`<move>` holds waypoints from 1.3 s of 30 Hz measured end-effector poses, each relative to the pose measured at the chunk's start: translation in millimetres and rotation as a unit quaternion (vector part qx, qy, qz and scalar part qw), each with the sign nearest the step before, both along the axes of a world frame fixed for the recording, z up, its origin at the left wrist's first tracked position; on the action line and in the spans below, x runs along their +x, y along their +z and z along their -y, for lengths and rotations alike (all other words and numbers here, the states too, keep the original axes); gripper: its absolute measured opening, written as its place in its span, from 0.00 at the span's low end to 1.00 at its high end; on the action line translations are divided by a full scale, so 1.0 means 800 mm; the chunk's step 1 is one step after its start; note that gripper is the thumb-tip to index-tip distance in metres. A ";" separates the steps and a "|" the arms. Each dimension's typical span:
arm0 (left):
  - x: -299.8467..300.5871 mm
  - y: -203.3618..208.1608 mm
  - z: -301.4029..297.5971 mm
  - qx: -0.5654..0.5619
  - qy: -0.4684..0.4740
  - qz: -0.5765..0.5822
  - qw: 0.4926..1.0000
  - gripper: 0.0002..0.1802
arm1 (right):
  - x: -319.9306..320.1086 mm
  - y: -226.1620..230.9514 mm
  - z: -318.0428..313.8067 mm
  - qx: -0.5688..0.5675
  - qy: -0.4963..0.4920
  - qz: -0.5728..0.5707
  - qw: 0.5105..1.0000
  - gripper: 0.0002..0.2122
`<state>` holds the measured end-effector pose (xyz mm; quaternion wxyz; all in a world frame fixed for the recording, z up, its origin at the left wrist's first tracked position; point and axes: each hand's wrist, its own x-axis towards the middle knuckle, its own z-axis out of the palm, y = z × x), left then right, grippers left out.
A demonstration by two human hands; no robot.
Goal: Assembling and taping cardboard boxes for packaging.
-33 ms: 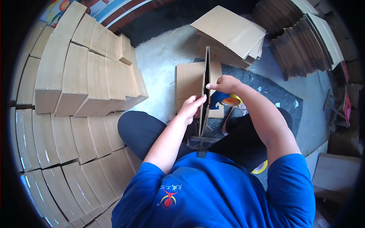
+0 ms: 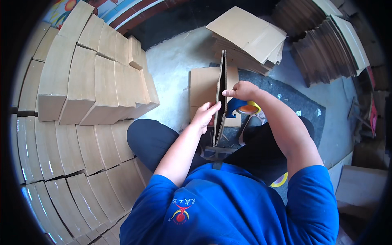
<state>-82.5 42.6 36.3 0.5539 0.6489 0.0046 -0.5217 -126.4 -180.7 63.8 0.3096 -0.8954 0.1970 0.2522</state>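
Note:
A flattened cardboard box (image 2: 221, 81) stands on edge in front of me, its two panels slightly parted with a dark gap between them. My left hand (image 2: 204, 116) pinches the left panel, thumb along the edge. On the other side my right hand (image 2: 241, 90) is closed at the right panel, its thumb at the panel's edge and its other fingers curled, partly hidden. Just below that hand is a blue tape dispenser (image 2: 232, 107) with a yellow-rimmed tape roll (image 2: 248, 108); whether my fingers touch it I cannot tell.
A brown carton (image 2: 203, 83) sits behind the held box. Stacked closed cartons (image 2: 81, 87) rise along the left. Flat cardboard sheets (image 2: 247, 30) are piled ahead, with more upright bundles (image 2: 324, 53) at far right. A yellow tape roll (image 2: 279, 180) lies by my right thigh, above a dark mat (image 2: 304, 104).

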 end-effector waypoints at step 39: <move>-0.003 -0.065 0.017 0.286 -0.288 0.543 0.735 0.19 | -0.007 0.034 -0.067 -0.041 0.120 -0.072 0.989 0.23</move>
